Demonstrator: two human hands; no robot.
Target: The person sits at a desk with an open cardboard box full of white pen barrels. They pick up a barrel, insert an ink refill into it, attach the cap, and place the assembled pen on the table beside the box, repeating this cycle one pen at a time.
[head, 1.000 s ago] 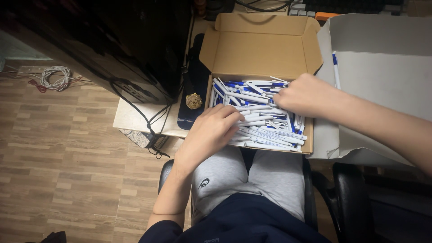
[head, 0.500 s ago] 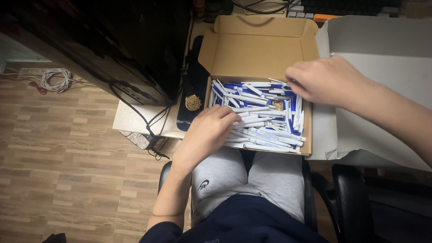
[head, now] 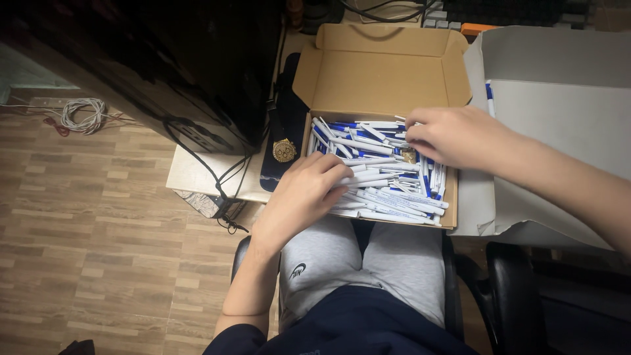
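Your left hand (head: 303, 197) lies curled on the white and blue pens (head: 384, 190), steadying the cardboard box (head: 381, 66) on your lap. Your right hand (head: 453, 138) pinches pens at its far right corner.

A coiled white cable (head: 82, 115) lies on the wood-pattern floor (head: 85, 263) beside a black computer tower (head: 164, 59).

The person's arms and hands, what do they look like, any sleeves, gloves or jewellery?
Both the left hand and right hand are bare: no gloves, rings or watch show. The forearms are uncovered too. A dark navy sleeve edge shows only near the left elbow.
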